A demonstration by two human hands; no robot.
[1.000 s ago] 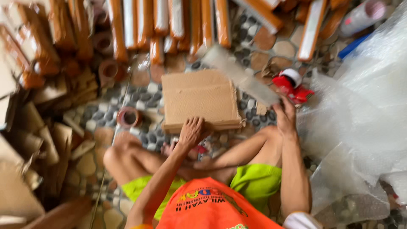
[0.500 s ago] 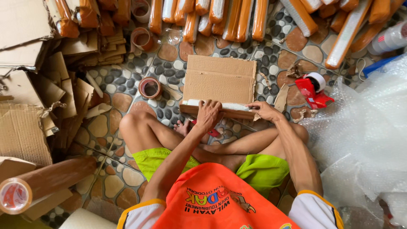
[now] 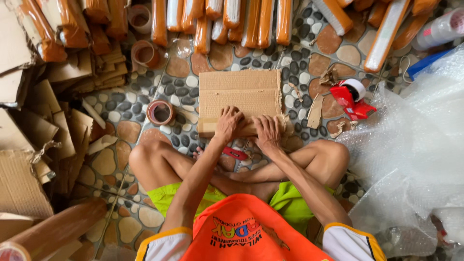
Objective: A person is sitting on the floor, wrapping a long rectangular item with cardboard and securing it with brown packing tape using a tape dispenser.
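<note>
A flat brown cardboard sheet (image 3: 239, 94) lies on the pebble floor in front of my crossed legs. My left hand (image 3: 228, 124) presses palm-down on its near edge. Right beside it, my right hand (image 3: 268, 133) grips the same near edge, where the cardboard looks folded up. A small red object (image 3: 235, 153) lies on the floor between my feet, just under my hands.
A roll of brown tape (image 3: 160, 112) sits left of the sheet, and a red tape dispenser (image 3: 353, 98) lies to the right. Orange wrapped packages (image 3: 251, 19) line the top. Cardboard scraps (image 3: 43, 121) pile up at left; bubble wrap (image 3: 415, 140) fills the right.
My right hand has come in from the right to the sheet's near edge beside my left hand. The view has steadied and shifted so the sheet sits centred.
</note>
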